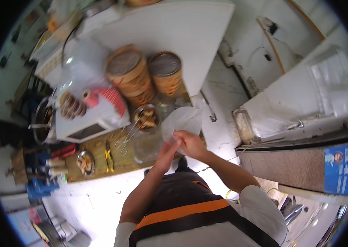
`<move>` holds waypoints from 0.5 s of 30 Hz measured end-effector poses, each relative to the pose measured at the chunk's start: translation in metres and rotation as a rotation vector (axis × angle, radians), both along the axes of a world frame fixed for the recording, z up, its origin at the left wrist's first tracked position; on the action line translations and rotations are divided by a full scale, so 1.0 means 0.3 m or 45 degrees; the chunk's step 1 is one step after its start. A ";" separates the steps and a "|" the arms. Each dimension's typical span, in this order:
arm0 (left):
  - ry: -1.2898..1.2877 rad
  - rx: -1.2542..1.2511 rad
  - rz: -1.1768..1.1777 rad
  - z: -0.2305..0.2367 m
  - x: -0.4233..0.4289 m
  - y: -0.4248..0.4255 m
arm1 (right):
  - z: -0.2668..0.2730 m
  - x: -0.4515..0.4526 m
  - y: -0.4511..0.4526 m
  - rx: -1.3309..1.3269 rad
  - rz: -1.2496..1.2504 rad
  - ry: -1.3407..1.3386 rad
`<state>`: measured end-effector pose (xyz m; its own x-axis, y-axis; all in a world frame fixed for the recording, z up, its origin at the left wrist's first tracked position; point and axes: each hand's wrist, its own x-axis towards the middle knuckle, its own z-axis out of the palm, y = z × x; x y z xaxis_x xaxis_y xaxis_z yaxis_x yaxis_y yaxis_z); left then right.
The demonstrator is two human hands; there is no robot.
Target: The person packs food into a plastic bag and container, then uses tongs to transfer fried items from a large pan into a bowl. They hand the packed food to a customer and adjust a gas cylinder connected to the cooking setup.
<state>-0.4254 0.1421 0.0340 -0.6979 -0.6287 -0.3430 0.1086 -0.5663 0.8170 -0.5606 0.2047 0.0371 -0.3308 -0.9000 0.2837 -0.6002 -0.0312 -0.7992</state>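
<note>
My left hand (169, 154) and my right hand (191, 144) meet in front of me, fingertips close together, both gripping a translucent white plastic bag (182, 120) at its near side. The bag spreads beyond my fingers over the table's right end. Just left of the bag stands a metal bowl (158, 115) holding browned food pieces (147, 119), with metal tongs (129, 137) leaning out over its near rim. Stacks of bamboo steamers, a taller one (129, 77) and a shorter one (167, 74), rise behind the bowl.
On the wooden table (98, 173) lie yellow-handled pliers (109, 157) and a small metal dish (92, 168) of food. A white box-shaped appliance (64, 128) bears a pink string spool (90, 98). At far left is a large metal pot (40, 136); a person (9, 132) is beyond.
</note>
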 end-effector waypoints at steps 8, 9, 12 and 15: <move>-0.396 -0.176 0.715 0.058 0.614 -0.147 | -0.032 0.469 -0.107 0.028 0.108 -0.368; -0.429 -0.185 0.771 0.062 0.704 -0.143 | -0.060 0.502 -0.153 -0.067 0.098 -0.316; -0.519 -0.220 0.880 0.070 0.964 -0.135 | -0.154 0.668 -0.298 0.410 0.200 -0.606; -0.541 -0.097 0.965 0.063 1.201 -0.118 | -0.209 0.870 -0.394 1.136 0.573 -1.614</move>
<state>-0.0652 0.1066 0.0530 0.0951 -0.9036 -0.4177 0.1112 -0.4074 0.9065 -0.2997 0.0863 -0.0256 0.3907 -0.7037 -0.5934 0.3560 0.7100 -0.6076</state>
